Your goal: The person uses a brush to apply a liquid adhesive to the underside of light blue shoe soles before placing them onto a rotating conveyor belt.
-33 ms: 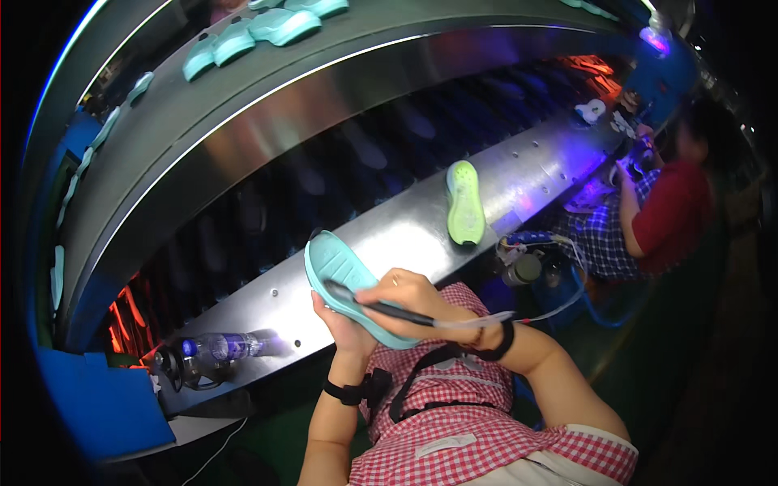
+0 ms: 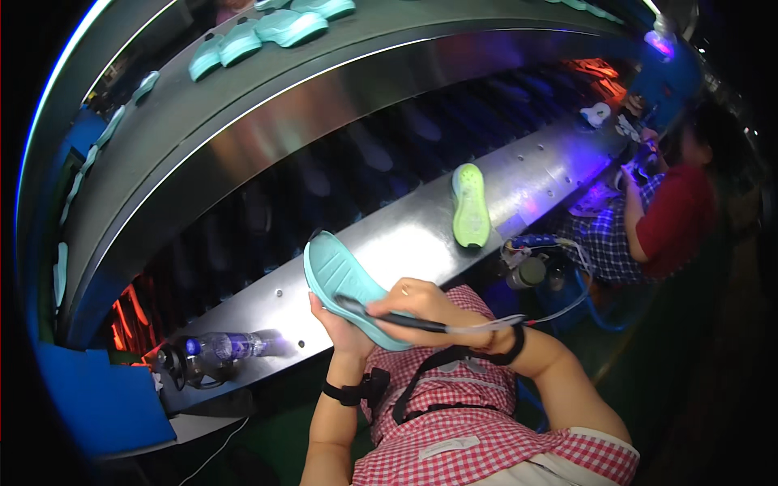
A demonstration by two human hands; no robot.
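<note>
A turquoise shoe sole (image 2: 347, 274) is tilted in front of me, its hollow, ridged inner face up. My left hand (image 2: 344, 330) grips it from below along its near left side. Between the fingers of my right hand (image 2: 423, 301) is a slim brush (image 2: 415, 322) with a black handle and a clear tube trailing from its end. The dark brush tip rests at the sole's inner surface, close to the middle. Beyond my right hand, a yellow-green sole (image 2: 470, 206) lies on the shiny metal ledge (image 2: 389, 235).
Turquoise soles (image 2: 292, 29) line the curved conveyor (image 2: 194, 113) above. A clear bottle (image 2: 231, 346) lies at the ledge's left end. Orange-glowing openings (image 2: 134, 320) sit under the conveyor. At right, a co-worker in a red top (image 2: 681, 215) sits near a jar (image 2: 527, 272).
My right hand and the brush have shifted slightly right and down over the sole. The left hand keeps its hold. The whole view has moved a little.
</note>
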